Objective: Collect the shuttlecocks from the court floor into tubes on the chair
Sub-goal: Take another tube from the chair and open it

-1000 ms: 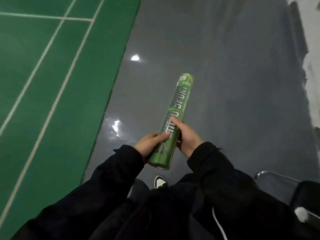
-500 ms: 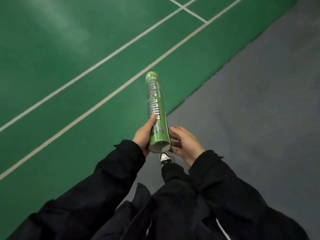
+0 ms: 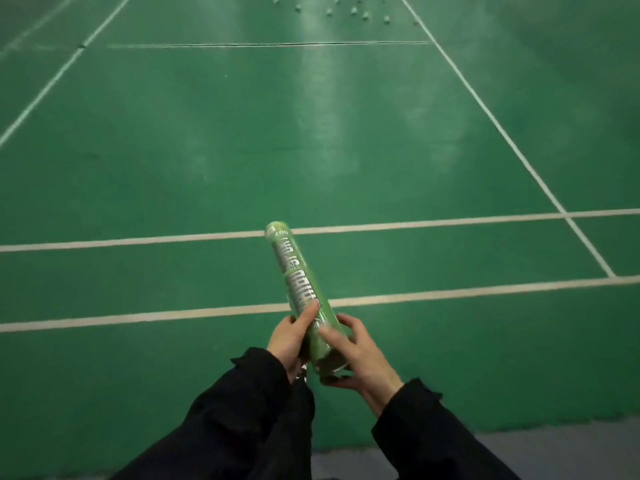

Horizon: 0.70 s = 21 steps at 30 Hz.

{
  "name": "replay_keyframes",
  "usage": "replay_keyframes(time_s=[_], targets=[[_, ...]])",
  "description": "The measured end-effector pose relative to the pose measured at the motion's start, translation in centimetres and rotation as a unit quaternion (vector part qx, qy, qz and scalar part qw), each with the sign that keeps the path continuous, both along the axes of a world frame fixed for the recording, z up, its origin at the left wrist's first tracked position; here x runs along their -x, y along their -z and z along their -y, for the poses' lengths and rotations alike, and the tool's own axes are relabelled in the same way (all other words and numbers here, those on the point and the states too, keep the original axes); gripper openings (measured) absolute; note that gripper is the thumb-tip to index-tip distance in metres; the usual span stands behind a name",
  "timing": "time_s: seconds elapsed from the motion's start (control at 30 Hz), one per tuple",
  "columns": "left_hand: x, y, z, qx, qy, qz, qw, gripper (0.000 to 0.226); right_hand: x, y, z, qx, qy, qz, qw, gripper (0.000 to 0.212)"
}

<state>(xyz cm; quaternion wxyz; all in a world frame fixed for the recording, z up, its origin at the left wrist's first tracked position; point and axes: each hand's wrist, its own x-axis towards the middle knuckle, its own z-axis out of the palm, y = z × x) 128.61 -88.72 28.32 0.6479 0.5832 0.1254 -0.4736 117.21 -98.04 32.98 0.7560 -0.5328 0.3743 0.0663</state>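
Left hand: the left hand [image 3: 294,336] grasps the lower part of the green tube [image 3: 302,296], thumb laid up along the printed side.
Right hand: the right hand [image 3: 356,351] cups the tube's near end, fingers curled round and under it; a second ago it held the tube from the side, half a second ago it hung loose beside the end.
Tube: tilted away and to the left, far end capped; whether the near end is open I cannot tell.
Change: the view has swung from grey floor with a chair at the edge to the green court floor [image 3: 207,150].
Meaning: probably the person has turned from the chair to begin collecting.
Shuttlecocks: a scatter of shuttlecocks [image 3: 353,10] lies far up the court, well apart from the hands.
Arms: both dark sleeves [image 3: 415,427] reach forward, wrists close together.
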Motion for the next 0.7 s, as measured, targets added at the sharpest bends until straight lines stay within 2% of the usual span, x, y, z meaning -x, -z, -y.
replay_keyframes(time_s=[0.1, 0.17, 0.23, 0.27, 0.3, 0.37, 0.4, 0.43, 0.5, 0.53, 0.57, 0.63, 0.67, 0.7], targets=[[-8.5, -0.8, 5.2, -0.017, 0.049, -0.006, 0.999, 0.064, -8.9, -0.7, 5.2, 0.133, 0.033, -0.026, 0.99, 0.049], [-14.2, -1.7, 8.9, -0.035, 0.098, 0.016, 0.994, 0.062, -14.2, -1.9, 9.7, 0.233, 0.045, -0.052, 0.97, 0.052], [-19.8, -1.8, 12.8, -0.074, 0.113, 0.095, 0.986, 0.062, -19.0, -3.2, 14.7, 0.318, 0.055, -0.073, 0.944, 0.05], [-22.6, -1.7, 14.6, -0.112, 0.131, 0.178, 0.969, 0.07, -21.2, -3.9, 17.1, 0.351, 0.057, -0.076, 0.931, 0.049], [-25.1, -1.8, 16.5, -0.146, 0.161, 0.286, 0.933, 0.081, -23.2, -4.5, 19.6, 0.382, 0.058, -0.072, 0.919, 0.05], [-30.2, -1.8, 20.9, -0.177, 0.238, 0.485, 0.822, 0.097, -27.5, -5.2, 24.7, 0.445, 0.055, -0.06, 0.892, 0.053], [-32.8, -1.7, 23.7, -0.18, 0.274, 0.542, 0.774, 0.103, -29.8, -5.3, 27.4, 0.469, 0.051, -0.056, 0.88, 0.055], [-35.4, -1.7, 26.7, -0.179, 0.304, 0.569, 0.742, 0.108, -32.2, -5.4, 30.0, 0.494, 0.048, -0.049, 0.867, 0.056], [-40.5, -1.1, 33.4, -0.152, 0.355, 0.596, 0.704, 0.111, -37.2, -5.3, 35.5, 0.541, 0.048, -0.013, 0.839, 0.057], [-42.7, -0.7, 37.0, -0.127, 0.373, 0.598, 0.698, 0.108, -39.9, -5.3, 38.5, 0.558, 0.048, 0.006, 0.829, 0.058], [-44.9, -0.6, 40.5, -0.095, 0.379, 0.583, 0.712, 0.103, -42.7, -5.3, 41.4, 0.565, 0.045, 0.021, 0.824, 0.059], [-49.5, -0.8, 46.8, -0.031, 0.318, 0.5, 0.805, 0.086, -48.4, -5.6, 47.2, 0.558, 0.036, 0.043, 0.828, 0.064], [-51.9, -1.1, 49.5, -0.02, 0.275, 0.475, 0.835, 0.08, -51.4, -5.9, 50.1, 0.551, 0.028, 0.053, 0.832, 0.067], [-54.3, -1.6, 51.8, -0.023, 0.238, 0.472, 0.849, 0.075, -54.2, -6.3, 52.7, 0.545, 0.017, 0.061, 0.836, 0.071]])
